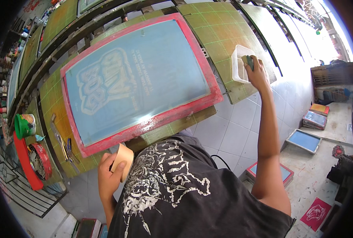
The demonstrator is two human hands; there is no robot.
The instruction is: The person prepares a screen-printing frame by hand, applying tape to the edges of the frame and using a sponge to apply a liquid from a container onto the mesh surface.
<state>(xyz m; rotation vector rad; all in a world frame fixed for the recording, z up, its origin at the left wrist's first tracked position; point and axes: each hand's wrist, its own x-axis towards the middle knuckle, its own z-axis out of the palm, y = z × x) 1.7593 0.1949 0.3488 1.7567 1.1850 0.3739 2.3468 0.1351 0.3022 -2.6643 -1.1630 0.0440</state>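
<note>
A roll of tan tape [125, 155] is gripped in my left hand [109, 176], close to my shirt and just below the near edge of the screen frame. My right hand [259, 74] reaches out to the right, its fingers closed on a green sponge [248, 61]. The sponge is over a white plastic tub [236, 67], at its right side; whether it touches the tub I cannot tell. Between my hands lies a large screen-printing frame [192, 101] with a red border. Its blue mesh [160, 55] carries a pale lettered design and shines near the lower edge.
Green gridded boards [216, 27] sit on dark rails. At the left are scissors [70, 150], a metal ruler [57, 133], a green-and-white pot [25, 126] and a red container [41, 160]. More framed screens [303, 141] lie at the right.
</note>
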